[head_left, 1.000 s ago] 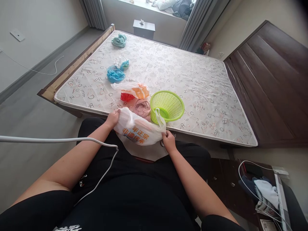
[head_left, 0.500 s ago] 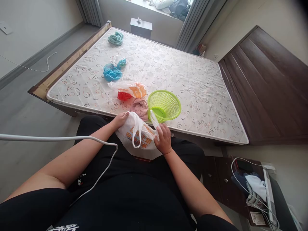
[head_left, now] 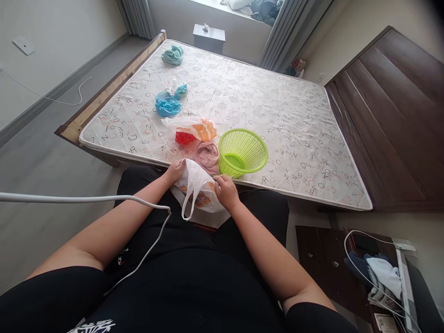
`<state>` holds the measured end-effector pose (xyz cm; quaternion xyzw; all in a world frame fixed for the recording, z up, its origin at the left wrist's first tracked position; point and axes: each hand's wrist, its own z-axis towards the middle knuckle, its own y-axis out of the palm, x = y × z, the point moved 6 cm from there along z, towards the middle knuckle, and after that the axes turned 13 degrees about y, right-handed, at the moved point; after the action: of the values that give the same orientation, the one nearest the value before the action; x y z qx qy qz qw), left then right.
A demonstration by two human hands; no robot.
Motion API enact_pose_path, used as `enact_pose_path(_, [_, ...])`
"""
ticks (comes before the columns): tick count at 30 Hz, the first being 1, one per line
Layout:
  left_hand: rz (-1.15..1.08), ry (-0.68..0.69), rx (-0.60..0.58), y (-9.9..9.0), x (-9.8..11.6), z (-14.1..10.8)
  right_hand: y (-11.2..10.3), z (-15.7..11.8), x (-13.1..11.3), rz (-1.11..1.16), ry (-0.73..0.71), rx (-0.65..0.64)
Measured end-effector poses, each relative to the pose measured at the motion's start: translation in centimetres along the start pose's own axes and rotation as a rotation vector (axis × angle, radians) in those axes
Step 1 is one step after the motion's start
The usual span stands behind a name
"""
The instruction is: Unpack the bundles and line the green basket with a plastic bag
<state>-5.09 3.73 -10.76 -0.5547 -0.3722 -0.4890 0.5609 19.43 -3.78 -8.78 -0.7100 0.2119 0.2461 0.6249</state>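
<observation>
Status from where I'm standing: the white bag [head_left: 207, 200] is hanging over the lap, just off the near edge of the mattress [head_left: 294, 125], both hands working it. Left hand [head_left: 175, 172] is pinching its upper left edge; right hand [head_left: 227, 192] is closing its fingers on the opposite edge, near the basket [head_left: 244, 150]. Neither is letting go.

Progress: the work on this bag is looking partway, my read. Done: it is being held up between two grips, upper part gathering into creases. Not done: a handle loop [head_left: 188, 210] is dangling free, the print is bunching unevenly, and no knot or neat fold is showing. Can't tell if anything is sitting inside.

Rest of the row: pink cloth [head_left: 208, 156] is lying bundled beside the basket; red bag [head_left: 184, 137] and orange-print bag [head_left: 206, 129] are lying crumpled together behind it. Blue bag [head_left: 168, 105] is sitting farther back, bunched up. Teal cloth [head_left: 172, 55] is resting coiled near the far corner. None of these is being touched.
</observation>
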Motion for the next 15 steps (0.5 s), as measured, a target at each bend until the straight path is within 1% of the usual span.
enact_pose_path(2, [-0.027,0.004,0.016,-0.1,-0.1,0.0,1.8,0.9,0.0,0.205,0.039,-0.161])
enact_pose_path(3, [-0.045,0.004,0.02,-0.2,-0.2,0.1,2.6,1.5,0.3,0.283,0.088,-0.207])
enact_pose_path(6, [-0.125,-0.017,0.039,-0.2,-0.9,0.3,4.5,3.4,1.2,0.451,0.237,-0.293])
enact_pose_path(8, [-0.161,-0.034,0.096,-0.5,-1.4,0.3,5.5,4.2,1.2,0.574,0.308,-0.402])
enact_pose_path(9, [-0.174,-0.041,0.128,-0.6,-1.6,0.3,5.9,4.5,0.9,0.635,0.317,-0.468])
enact_pose_path(11, [-0.206,-0.043,0.16,-0.7,-1.8,0.3,6.2,4.6,-0.1,0.712,0.27,-0.585])
enact_pose_path(13, [-0.251,-0.032,0.136,-0.4,-1.7,0.3,6.0,4.4,-1.2,0.676,0.168,-0.656])
enact_pose_path(15, [-0.286,-0.042,0.093,0.0,-1.6,0.3,5.8,4.3,-2.0,0.543,0.086,-0.638])
